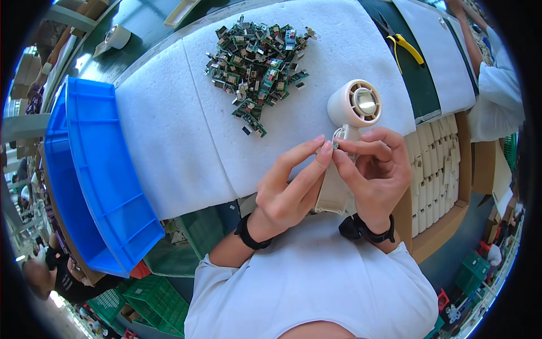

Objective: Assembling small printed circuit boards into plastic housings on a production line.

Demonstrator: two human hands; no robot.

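A white handheld fan lies on the foam sheet in front of me, its round head pointing away and its handle toward my chest. The handle shell is open, and thin white wires come out by the neck. Over the neck, the fingertips of my left hand and my right hand meet in a pinch around a small green circuit board. Fingers cover most of the board. Farther off sits a loose pile of green circuit boards with metal connectors.
A blue plastic bin stands at the left. Yellow-handled pliers lie far right on the green tabletop. At the right, a cardboard box holds rows of white shells. A tape roll is far left. Another person's arm shows far right.
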